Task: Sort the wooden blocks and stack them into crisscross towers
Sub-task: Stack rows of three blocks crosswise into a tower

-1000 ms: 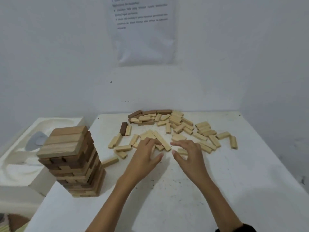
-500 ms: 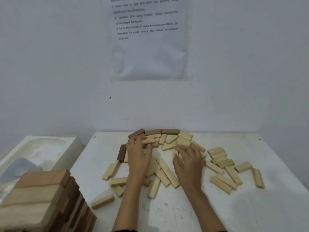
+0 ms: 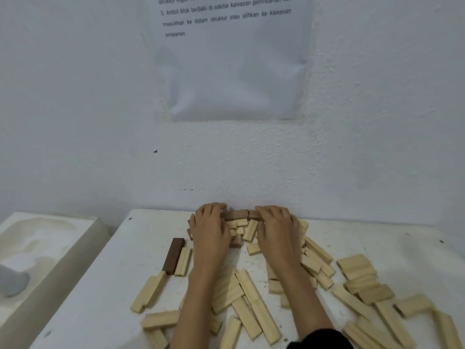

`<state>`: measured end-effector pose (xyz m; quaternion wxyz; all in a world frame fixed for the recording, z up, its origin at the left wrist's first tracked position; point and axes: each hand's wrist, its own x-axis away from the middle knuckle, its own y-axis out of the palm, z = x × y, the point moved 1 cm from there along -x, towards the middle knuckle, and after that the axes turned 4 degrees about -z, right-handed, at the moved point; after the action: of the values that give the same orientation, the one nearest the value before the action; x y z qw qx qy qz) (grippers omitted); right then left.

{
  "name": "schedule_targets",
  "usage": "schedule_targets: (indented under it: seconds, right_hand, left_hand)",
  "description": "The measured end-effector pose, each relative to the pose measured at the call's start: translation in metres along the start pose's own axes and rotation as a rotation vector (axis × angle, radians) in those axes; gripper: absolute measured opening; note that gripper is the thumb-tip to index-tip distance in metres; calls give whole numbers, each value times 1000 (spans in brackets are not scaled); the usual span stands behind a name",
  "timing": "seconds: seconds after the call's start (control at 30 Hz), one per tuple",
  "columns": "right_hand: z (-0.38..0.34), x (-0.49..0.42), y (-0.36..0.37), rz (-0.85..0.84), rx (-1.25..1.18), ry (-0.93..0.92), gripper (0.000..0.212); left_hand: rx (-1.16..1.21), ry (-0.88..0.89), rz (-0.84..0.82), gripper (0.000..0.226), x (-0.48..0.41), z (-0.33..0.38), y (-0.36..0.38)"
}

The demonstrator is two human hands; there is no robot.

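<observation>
Head view: worn on the person's head, wide-angle, facing forward and slightly down.
Nearness: close over the bench [image 3: 105, 298] — its near edge is cut off below.
Frame: the wall [image 3: 75, 122] fills the upper half, bench the lower.

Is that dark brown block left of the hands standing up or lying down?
Lying down: the dark brown block rests lengthwise on the table, alongside a pale block.

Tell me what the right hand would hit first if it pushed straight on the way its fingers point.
Likely the brown blocks at the far edge of the table, over which the fingers of the right hand curl; the wall seems close behind.
</observation>
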<state>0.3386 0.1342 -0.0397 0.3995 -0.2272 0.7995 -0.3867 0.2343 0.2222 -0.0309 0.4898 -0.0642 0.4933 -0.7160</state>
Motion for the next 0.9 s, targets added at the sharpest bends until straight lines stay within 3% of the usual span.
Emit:
schedule_targets:
  seconds: [0.23, 0.47, 0.57, 0.67, 0.9]
  right_hand:
    - [5, 1, -4, -68, 64, 96, 24]
    - [15, -2, -15, -127, -150, 170, 26]
    - [19, -4, -17, -154, -215, 218, 36]
    - [19, -4, -19, -200, -122, 254, 42]
    - [18, -4, -24, -185, -84, 204, 21]
  left_hand:
    - [-118, -70, -168, 49, 2, 4, -4]
    - [-158, -95, -239, 40, 1, 3, -3]
    - [-122, -98, -248, 37, 1, 3, -5]
    - [-80, -87, -233, 33, 2, 3, -5]
    - [-20, -74, -238, 30, 2, -1, -10]
